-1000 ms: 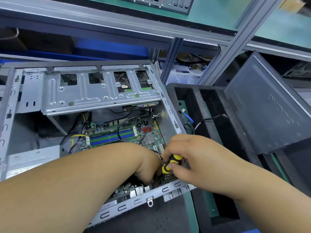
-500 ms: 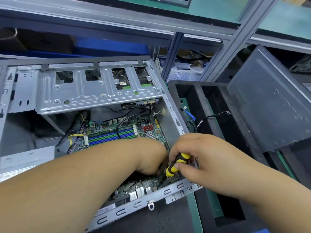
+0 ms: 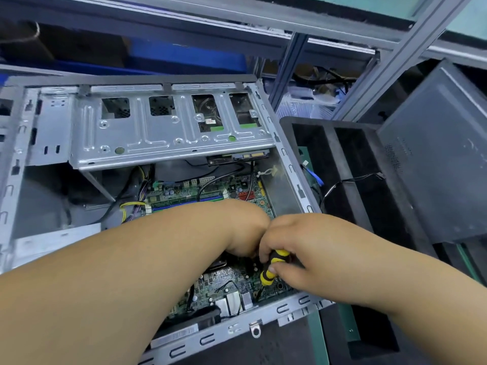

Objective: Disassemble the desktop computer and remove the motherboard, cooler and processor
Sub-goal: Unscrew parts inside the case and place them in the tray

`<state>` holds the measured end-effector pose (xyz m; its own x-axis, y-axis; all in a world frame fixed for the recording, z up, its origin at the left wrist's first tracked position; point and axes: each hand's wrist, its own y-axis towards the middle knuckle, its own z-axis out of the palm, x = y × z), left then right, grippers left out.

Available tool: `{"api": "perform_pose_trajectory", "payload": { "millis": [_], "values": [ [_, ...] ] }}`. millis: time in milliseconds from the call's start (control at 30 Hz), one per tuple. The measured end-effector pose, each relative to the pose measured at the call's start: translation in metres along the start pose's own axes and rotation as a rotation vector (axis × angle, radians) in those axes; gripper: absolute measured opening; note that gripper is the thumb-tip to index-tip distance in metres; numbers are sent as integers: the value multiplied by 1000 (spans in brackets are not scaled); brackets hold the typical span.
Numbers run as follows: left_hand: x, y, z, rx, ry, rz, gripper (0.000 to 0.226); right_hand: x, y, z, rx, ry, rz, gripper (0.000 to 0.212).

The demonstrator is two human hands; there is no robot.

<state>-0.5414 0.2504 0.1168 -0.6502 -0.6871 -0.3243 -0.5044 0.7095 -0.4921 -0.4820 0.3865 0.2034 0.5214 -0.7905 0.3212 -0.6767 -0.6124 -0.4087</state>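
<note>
At 9 o'clock the open case (image 3: 39,154) lies on its side, its drive cage (image 3: 168,133) spanning 11 to 12 o'clock. Below the cage the motherboard (image 3: 210,191) is still seated in the case, with yellow and purple wires (image 3: 131,206) at its left edge and a black cable (image 3: 221,180) looping across its top. No cooler or processor can be made out; both forearms cover the middle of the board.

The left hand (image 3: 245,233) reaches in from 8 o'clock and bends down at the wrist toward the board; its fingers are hidden, so I cannot tell whether it holds anything. Touching it at centre, the right hand (image 3: 297,248) comes from 4 o'clock with fingers and thumb curled around a yellow-and-black screwdriver (image 3: 272,267), whose tip points down at the board near the case's near rail (image 3: 263,320).

Over the last second both hands have shifted slightly toward 5 o'clock along the board, and the screwdriver now stands steeper, lower on the board. That suggests work on a fastener near the board's near edge, probably a mounting screw, so removal is at an early stage.

At 3 o'clock a black panel (image 3: 434,154) leans over a dark tray (image 3: 342,167).
</note>
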Motion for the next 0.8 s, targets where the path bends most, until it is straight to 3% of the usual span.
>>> {"api": "perform_pose_trajectory", "payload": {
  "millis": [233,400,600,800],
  "values": [
    [-2,-1,1,23,-48,7,21,2,-2,-6,-19,-21,-7,18],
    [-3,-6,-5,54,-60,74,8,6,-11,-24,-127,-10,22,14],
    [4,-22,-17,146,-185,67,37,9,-26,-41,-367,57,42,11],
    [1,-43,-28,-36,-287,-40,14,7,-44,-49,-541,99,0,10]
  ]
}}
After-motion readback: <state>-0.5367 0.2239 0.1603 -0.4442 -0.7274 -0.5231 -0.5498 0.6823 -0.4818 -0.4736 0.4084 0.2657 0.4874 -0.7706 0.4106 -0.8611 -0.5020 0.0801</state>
